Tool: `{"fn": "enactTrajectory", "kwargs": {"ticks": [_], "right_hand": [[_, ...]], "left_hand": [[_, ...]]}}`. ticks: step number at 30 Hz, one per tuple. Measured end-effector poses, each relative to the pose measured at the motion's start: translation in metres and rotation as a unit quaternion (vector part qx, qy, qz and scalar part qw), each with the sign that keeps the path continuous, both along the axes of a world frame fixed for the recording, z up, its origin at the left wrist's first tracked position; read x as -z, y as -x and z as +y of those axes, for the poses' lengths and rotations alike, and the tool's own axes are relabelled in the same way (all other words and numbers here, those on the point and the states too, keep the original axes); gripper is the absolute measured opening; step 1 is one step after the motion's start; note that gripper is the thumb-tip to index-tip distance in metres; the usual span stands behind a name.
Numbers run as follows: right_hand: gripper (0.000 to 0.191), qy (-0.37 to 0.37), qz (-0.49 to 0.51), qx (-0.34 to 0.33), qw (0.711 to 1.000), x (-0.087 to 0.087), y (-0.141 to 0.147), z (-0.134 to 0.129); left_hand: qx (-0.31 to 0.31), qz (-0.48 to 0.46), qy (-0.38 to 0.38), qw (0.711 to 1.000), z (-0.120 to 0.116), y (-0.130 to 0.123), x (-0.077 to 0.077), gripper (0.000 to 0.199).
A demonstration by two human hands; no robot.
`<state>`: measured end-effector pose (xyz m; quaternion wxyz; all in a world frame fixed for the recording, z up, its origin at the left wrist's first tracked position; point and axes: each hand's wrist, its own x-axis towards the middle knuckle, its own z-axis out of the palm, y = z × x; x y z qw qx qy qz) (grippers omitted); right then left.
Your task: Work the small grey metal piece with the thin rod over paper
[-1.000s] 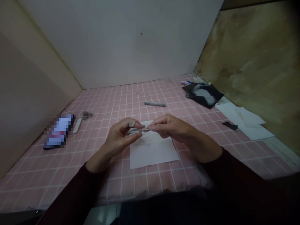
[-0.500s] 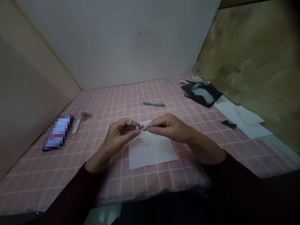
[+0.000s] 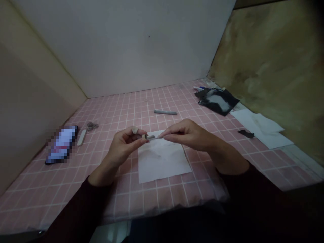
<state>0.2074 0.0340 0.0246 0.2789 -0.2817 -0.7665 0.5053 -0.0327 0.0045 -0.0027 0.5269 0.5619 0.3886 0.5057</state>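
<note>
Between the thumb and fingers of my left hand point(image 3: 121, 143) is a small tan piece with a grey, rounded stub point(image 3: 151, 136) sticking out to the right. A beige band or wrap point(image 3: 135, 130) sits on one finger of that hand. My right hand point(image 3: 189, 135) pinches the end of a thin, pale strip point(image 3: 156, 138), whose other end reaches the small piece. What exactly the strip is, I cannot tell. Both hands are over the upper part of a white paper sheet point(image 3: 164, 163) lying on the pink checked cloth point(image 3: 121, 199).
A grey stick point(image 3: 165, 112) lies beyond my hands. To the left are a phone point(image 3: 62, 143), a white file-like strip point(image 3: 82, 137) and small scissors point(image 3: 92, 126). On the right are a black sheet with white powder point(image 3: 219, 101), white papers point(image 3: 263, 130) and a black scrap point(image 3: 246, 133).
My right hand has drawn a little to the right, so the gap between the hands is wider and more of the thin strip shows. My left hand has shifted slightly left.
</note>
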Motion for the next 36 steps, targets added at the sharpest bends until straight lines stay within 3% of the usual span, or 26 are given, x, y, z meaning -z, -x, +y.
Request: {"fn": "enactTrajectory", "kwargs": {"ticks": [6, 10, 15, 19, 23, 28, 32, 36], "right_hand": [[0.019, 0.04, 0.029, -0.024, 0.998, 0.0008, 0.0039, 0.0012], [0.023, 0.101, 0.026, 0.005, 0.995, 0.0011, 0.0028, 0.0024], [0.026, 0.138, 0.027, -0.002, 0.99, 0.0028, 0.0067, 0.0017], [0.023, 0.17, 0.051, 0.028, 0.984, 0.0039, 0.0061, 0.003], [0.024, 0.206, 0.06, 0.01, 0.977, 0.0065, 0.0071, 0.0039], [0.024, 0.247, 0.095, 0.012, 0.964, 0.0061, 0.007, 0.0052], [0.023, 0.279, 0.101, 0.002, 0.955, 0.0075, 0.0092, 0.0056], [0.025, 0.276, 0.125, -0.002, 0.953, 0.0077, 0.0075, 0.007]], "left_hand": [[0.038, 0.011, -0.001, 0.999, -0.0034, -0.0036, -0.0043, 0.02], [0.008, 0.022, -0.03, 0.999, -0.0043, -0.0012, -0.0047, 0.021], [0.03, 0.049, -0.027, 0.998, -0.0052, 0.0004, -0.0052, 0.019], [0.001, 0.056, -0.071, 0.996, -0.0053, 0.0017, -0.0064, 0.018], [0.017, 0.107, -0.087, 0.99, -0.0072, 0.001, -0.0056, 0.018], [-0.001, 0.105, -0.156, 0.982, -0.0082, 0.0011, -0.0059, 0.016], [0.013, 0.159, -0.202, 0.966, -0.0074, 0.0008, -0.0059, 0.016], [0.005, 0.13, -0.254, 0.958, -0.005, 0.0037, -0.0036, 0.021]]}}
